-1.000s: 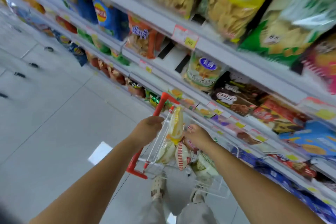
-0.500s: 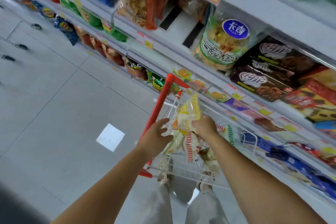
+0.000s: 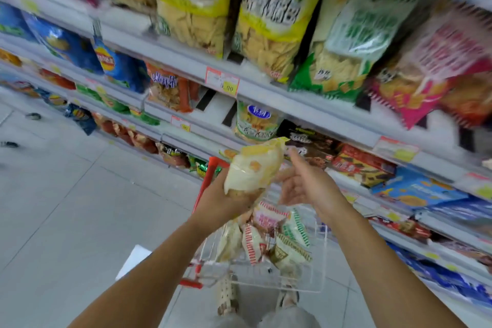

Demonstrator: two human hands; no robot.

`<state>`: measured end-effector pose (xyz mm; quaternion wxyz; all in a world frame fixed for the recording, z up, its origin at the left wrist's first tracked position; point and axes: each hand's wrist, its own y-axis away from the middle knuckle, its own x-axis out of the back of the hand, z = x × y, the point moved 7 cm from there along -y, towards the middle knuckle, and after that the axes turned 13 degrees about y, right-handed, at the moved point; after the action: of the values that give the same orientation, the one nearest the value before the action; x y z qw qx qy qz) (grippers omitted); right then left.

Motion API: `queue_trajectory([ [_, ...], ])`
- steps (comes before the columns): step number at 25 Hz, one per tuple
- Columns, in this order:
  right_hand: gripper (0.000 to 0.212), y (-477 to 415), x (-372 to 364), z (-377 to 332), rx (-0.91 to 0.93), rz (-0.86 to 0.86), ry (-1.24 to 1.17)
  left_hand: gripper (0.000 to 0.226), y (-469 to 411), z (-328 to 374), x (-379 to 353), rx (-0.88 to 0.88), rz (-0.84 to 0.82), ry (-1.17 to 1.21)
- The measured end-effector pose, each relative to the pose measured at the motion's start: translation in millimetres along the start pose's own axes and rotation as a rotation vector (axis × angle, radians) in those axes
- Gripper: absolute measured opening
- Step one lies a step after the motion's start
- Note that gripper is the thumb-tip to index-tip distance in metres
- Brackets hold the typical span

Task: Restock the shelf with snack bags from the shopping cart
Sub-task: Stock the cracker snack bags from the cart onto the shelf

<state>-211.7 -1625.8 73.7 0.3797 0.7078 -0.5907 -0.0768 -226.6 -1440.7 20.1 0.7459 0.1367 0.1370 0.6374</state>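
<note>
My left hand (image 3: 222, 201) grips the lower end of a yellow-and-white snack bag (image 3: 253, 170) and holds it up above the shopping cart (image 3: 318, 261). My right hand (image 3: 306, 185) hovers just right of the bag with fingers spread, its fingertips near the bag's side. Several more snack bags (image 3: 269, 237) with red, green and white markings lie in the wire cart. The shelf (image 3: 266, 93) runs along the right. It shows a bare gap (image 3: 213, 109) between an orange bag and a green-topped bag.
Shelves above and below are packed with chip bags, yellow bags (image 3: 191, 8) and boxed snacks (image 3: 362, 164). The cart's red handle (image 3: 206, 181) stands by my left wrist. Pale tiled floor (image 3: 66, 208) stretches to the left. My feet (image 3: 226, 298) show under the cart.
The yellow bag has been lifted out of the cart. My left hand now holds it from below, and my right hand has let go and opened beside it. My view has tilted up.
</note>
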Motion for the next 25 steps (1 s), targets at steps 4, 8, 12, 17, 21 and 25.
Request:
queue_trajectory([
  [4,0.08,42,34,-29,0.164,0.148,0.042,0.043,15,62,-22,0.147,-0.257,0.378],
  [8,0.072,83,48,-47,0.271,0.005,-0.199,0.065,27,116,-52,0.267,-0.362,0.434],
  [12,0.064,132,99,-81,0.436,0.205,-0.214,0.034,54,194,-97,0.101,-0.444,0.214],
  [17,0.029,193,184,-113,0.581,0.533,-0.242,0.073,71,282,-149,-0.109,-0.517,0.165],
  [21,0.031,227,277,-156,0.659,0.89,-0.331,0.049,78,342,-165,-0.364,-0.455,0.247],
  [25,0.048,212,322,-226,0.701,1.002,-0.066,0.042,73,359,-153,-0.505,-0.309,0.264],
])
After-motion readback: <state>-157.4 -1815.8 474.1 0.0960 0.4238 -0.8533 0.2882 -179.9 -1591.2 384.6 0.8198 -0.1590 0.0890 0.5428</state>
